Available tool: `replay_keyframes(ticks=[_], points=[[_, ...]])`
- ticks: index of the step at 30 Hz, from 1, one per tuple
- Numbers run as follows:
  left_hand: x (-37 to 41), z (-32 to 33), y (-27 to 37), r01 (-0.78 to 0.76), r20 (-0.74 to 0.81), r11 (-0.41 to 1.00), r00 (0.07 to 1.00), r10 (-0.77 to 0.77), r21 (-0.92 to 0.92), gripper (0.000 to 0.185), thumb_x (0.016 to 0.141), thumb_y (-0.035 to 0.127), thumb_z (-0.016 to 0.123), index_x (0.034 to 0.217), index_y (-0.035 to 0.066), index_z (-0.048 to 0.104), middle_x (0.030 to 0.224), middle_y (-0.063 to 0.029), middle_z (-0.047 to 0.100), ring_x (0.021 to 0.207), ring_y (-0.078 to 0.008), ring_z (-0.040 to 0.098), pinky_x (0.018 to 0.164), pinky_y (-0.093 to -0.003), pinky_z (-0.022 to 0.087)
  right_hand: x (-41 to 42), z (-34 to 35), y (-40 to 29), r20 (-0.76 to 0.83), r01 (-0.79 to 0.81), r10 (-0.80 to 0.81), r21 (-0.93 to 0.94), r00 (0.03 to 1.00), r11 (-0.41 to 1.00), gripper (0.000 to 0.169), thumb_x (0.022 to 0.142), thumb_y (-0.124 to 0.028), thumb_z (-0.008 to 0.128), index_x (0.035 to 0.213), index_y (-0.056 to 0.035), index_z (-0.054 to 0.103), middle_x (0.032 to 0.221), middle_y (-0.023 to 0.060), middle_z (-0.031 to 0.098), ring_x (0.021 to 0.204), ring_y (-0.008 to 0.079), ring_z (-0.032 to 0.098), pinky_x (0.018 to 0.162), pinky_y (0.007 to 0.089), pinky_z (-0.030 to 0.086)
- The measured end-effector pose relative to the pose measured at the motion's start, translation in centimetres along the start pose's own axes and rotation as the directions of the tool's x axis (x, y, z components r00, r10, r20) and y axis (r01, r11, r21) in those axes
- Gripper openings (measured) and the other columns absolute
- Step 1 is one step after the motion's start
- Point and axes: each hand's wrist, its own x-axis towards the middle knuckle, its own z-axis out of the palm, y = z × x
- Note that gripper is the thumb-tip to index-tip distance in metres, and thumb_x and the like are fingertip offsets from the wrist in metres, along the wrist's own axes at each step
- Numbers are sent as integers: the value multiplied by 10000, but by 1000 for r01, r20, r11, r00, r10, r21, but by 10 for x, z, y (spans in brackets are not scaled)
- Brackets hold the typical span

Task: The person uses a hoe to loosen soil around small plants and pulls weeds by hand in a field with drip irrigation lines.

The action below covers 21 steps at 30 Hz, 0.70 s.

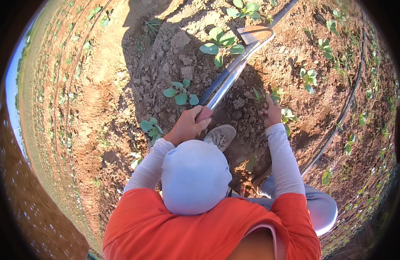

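My left hand (pixel 188 126) is closed around the reddish grip (pixel 205 113) of a hand hoe. The hoe's bare metal shaft (pixel 226 85) slants up and right to its rust-stained blade (pixel 254 33), which lies near a leafy seedling (pixel 222 46). My right hand (pixel 272 112) is low over the soil, its fingertips at a small green weed (pixel 278 93); whether they grip it is hard to see. A smaller seedling (pixel 181 92) grows beyond my left hand. Between my hands a shoe (pixel 221 136) rests on crumbly soil.
A dark irrigation hose (pixel 216 83) runs alongside the hoe and passes under its head. Another hose (pixel 344 113) curves through the bed at right, among several seedlings (pixel 308 79). More planted rows (pixel 70 94) stretch away at left. A pale cap (pixel 195 177) covers part of the ground.
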Motion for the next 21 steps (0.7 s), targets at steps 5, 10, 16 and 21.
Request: replay_keyframes(ticks=[5,10,16,21], points=[[3,3,-3,-42,-8,999,999,42,-22,240,817,160,589,998,9,541,627,4,490,498,-67,456,449,-243,364,-2,5,-54,-87,93,-69,310,994,946,195,918,-240,532,775,-126,462,563,-48,388,440,71,330,452,240,328],[7,9,-2,-36,20,999,999,37,-27,255,816,163,604,1006,7,538,652,2,504,505,-70,445,450,-253,363,-49,145,-84,519,195,-302,250,800,948,137,909,-225,548,960,-101,519,761,18,537,514,96,466,472,260,408],[7,4,2,-106,24,994,994,107,-33,246,816,156,620,1000,17,534,671,-8,517,506,-76,470,456,-241,390,-90,163,-71,687,464,-90,-382,721,799,596,883,-140,569,1383,-56,256,1163,169,542,655,137,632,517,234,520],[28,-17,24,-138,29,970,989,146,-199,227,843,186,594,983,19,531,668,-1,510,509,-70,488,468,-224,407,-102,54,-138,552,583,-215,-677,806,449,483,862,-15,489,1326,-39,355,1024,132,605,678,150,629,564,251,536]])
